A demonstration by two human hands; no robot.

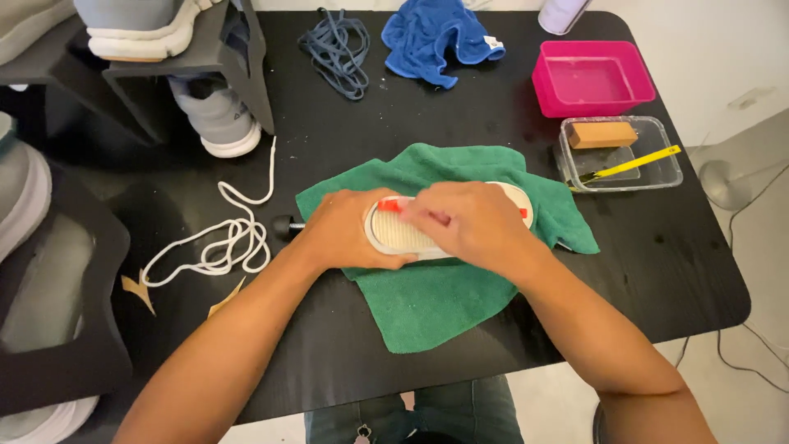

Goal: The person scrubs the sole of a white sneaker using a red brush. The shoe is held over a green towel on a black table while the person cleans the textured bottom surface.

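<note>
A white shoe (pixel 411 234) lies sole-up on a rumpled green cloth (pixel 436 296) near the middle of the black surface (pixel 657 271). Its pale ribbed sole shows red patches toward the toe end and the far end. It lies lengthwise left to right, partly hidden under both hands.

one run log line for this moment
left hand: grips shoe heel | right hand: on sole | shoe: sole-up on green cloth | table: black
</note>
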